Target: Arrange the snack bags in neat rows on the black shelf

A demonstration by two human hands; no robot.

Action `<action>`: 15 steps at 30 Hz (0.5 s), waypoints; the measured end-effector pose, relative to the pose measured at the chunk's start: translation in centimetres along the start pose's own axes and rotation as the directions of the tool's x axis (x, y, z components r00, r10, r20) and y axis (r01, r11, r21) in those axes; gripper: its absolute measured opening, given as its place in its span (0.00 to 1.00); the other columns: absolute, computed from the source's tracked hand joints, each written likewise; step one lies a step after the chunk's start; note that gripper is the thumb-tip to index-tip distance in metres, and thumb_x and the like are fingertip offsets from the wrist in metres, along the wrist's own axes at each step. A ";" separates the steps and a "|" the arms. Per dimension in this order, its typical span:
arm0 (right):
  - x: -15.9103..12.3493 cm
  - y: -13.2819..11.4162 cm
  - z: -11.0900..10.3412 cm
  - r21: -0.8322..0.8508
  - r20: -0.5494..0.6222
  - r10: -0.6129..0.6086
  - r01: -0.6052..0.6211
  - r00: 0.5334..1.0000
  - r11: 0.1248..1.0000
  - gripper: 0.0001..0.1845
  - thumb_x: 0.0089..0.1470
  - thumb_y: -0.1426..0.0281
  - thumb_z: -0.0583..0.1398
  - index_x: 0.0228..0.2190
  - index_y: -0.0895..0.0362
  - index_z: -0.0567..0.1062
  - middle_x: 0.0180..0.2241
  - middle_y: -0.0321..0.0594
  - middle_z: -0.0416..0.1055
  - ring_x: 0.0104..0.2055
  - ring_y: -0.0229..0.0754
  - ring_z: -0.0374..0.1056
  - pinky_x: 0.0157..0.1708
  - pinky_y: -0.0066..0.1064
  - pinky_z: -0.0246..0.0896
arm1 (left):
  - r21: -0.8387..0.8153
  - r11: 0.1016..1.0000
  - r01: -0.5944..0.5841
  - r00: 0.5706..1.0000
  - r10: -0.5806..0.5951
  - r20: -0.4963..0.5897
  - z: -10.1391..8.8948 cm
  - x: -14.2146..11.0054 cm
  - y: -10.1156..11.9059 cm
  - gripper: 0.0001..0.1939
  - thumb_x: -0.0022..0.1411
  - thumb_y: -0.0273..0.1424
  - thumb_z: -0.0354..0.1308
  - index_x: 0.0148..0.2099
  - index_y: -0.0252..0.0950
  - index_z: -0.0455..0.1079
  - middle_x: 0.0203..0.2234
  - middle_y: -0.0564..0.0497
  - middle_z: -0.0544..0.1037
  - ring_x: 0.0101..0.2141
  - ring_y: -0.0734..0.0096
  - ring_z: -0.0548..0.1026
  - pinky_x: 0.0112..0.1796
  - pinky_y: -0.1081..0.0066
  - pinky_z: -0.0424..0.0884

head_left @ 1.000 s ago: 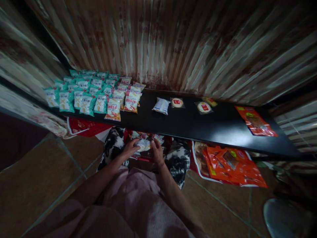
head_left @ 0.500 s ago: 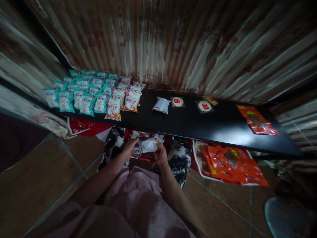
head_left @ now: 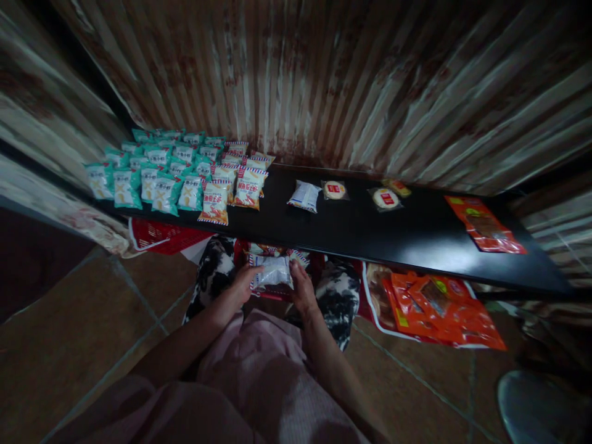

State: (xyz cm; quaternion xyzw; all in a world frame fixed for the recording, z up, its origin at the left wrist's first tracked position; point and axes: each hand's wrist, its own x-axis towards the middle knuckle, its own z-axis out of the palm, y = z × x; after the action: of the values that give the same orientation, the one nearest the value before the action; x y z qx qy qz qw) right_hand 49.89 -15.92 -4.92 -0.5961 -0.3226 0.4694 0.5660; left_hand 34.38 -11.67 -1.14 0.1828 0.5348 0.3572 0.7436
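Both my hands hold a small white snack packet [head_left: 274, 271] between my knees, just below the front edge of a long black shelf [head_left: 351, 231]. My left hand [head_left: 243, 283] grips its left side and my right hand [head_left: 302, 288] grips its right side. Under the packet a red basket [head_left: 314, 268] holds more packets. On the shelf lie a matching white packet [head_left: 303, 195] and two round wrapped cakes [head_left: 333, 190], [head_left: 385, 198].
Rows of teal snack bags [head_left: 152, 172] and orange-and-white bags [head_left: 240, 179] fill the shelf's left end. An orange pouch [head_left: 483, 223] lies at its right end. A tray of orange pouches [head_left: 435, 302] and a red basket [head_left: 157, 234] sit on the floor. Corrugated metal wall behind.
My hands have lifted the white packet out of the basket and now hold it flatter and a little higher between them.
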 end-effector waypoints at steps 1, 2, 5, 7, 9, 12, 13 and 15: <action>0.0 0.2 0.3 0.084 0.001 0.099 -0.099 0.995 0.991 0.21 0.47 0.55 0.60 0.40 0.54 0.74 0.37 0.43 0.76 0.39 0.46 0.72 0.37 0.39 0.70 | -0.006 1.000 -0.013 1.000 0.013 -0.002 -0.1 -0.1 0.1 0.23 0.43 0.30 0.66 0.44 0.33 0.70 0.32 0.48 0.80 0.34 0.61 0.78 0.35 0.66 0.75; 0.0 0.3 0.7 0.157 0.010 0.172 -0.171 0.985 0.973 0.19 0.47 0.55 0.61 0.38 0.54 0.75 0.34 0.41 0.77 0.36 0.45 0.73 0.34 0.38 0.70 | -0.011 1.000 -0.026 1.000 0.026 -0.006 -0.2 -0.2 0.1 0.24 0.42 0.29 0.66 0.45 0.33 0.70 0.32 0.48 0.80 0.34 0.61 0.78 0.36 0.66 0.75; -0.1 0.6 1.4 0.356 0.019 0.311 -0.297 0.950 0.886 0.17 0.39 0.60 0.67 0.33 0.53 0.75 0.31 0.36 0.77 0.32 0.42 0.72 0.32 0.33 0.70 | -0.014 0.999 -0.051 0.999 0.051 -0.018 -0.4 -0.7 0.3 0.24 0.41 0.28 0.67 0.44 0.35 0.70 0.33 0.49 0.80 0.34 0.62 0.78 0.36 0.66 0.75; -0.1 0.6 1.3 0.408 -0.001 0.332 -0.302 0.943 0.861 0.17 0.36 0.63 0.69 0.32 0.53 0.75 0.29 0.34 0.77 0.30 0.40 0.72 0.30 0.31 0.69 | 0.002 0.998 -0.061 0.998 0.061 -0.006 -0.5 -1.1 0.4 0.23 0.42 0.27 0.67 0.44 0.36 0.71 0.33 0.49 0.80 0.34 0.62 0.78 0.37 0.67 0.74; -0.2 0.5 1.0 0.421 -0.013 0.340 -0.303 0.940 0.855 0.17 0.34 0.65 0.70 0.30 0.53 0.75 0.27 0.33 0.76 0.28 0.39 0.71 0.29 0.30 0.68 | 0.034 0.997 -0.066 0.998 0.066 0.006 -0.5 -1.5 0.7 0.22 0.43 0.30 0.68 0.44 0.36 0.72 0.34 0.48 0.80 0.36 0.60 0.78 0.37 0.66 0.74; -0.1 0.2 0.7 0.424 -0.049 0.351 -0.299 0.935 0.855 0.15 0.31 0.66 0.70 0.26 0.55 0.74 0.23 0.32 0.74 0.24 0.37 0.69 0.25 0.28 0.66 | 0.114 0.989 -0.098 0.994 0.103 -0.036 -0.6 -1.7 0.7 0.20 0.47 0.36 0.67 0.44 0.35 0.72 0.36 0.47 0.80 0.38 0.60 0.77 0.38 0.67 0.73; -0.1 0.2 0.7 0.423 -0.067 0.353 -0.294 0.933 0.857 0.15 0.31 0.66 0.70 0.25 0.55 0.74 0.22 0.31 0.73 0.23 0.36 0.68 0.24 0.27 0.65 | 0.147 0.982 -0.117 0.990 0.128 -0.063 -0.6 -1.6 0.7 0.20 0.49 0.37 0.66 0.43 0.35 0.73 0.36 0.47 0.80 0.39 0.61 0.77 0.38 0.68 0.73; 0.0 0.1 0.8 0.416 -0.103 0.352 -0.281 0.930 0.865 0.15 0.30 0.65 0.69 0.24 0.55 0.73 0.20 0.29 0.71 0.21 0.34 0.66 0.22 0.26 0.63 | 0.202 0.967 -0.158 0.977 0.183 -0.110 -0.6 -1.5 0.4 0.19 0.51 0.39 0.64 0.43 0.35 0.73 0.36 0.47 0.80 0.40 0.63 0.77 0.39 0.70 0.72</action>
State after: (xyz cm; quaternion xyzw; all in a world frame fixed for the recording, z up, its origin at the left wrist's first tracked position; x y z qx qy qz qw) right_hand 49.14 -15.59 -4.92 -0.5537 -0.0680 0.5568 0.6154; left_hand 33.45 -12.50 -0.11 0.2758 0.5957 0.3775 0.6531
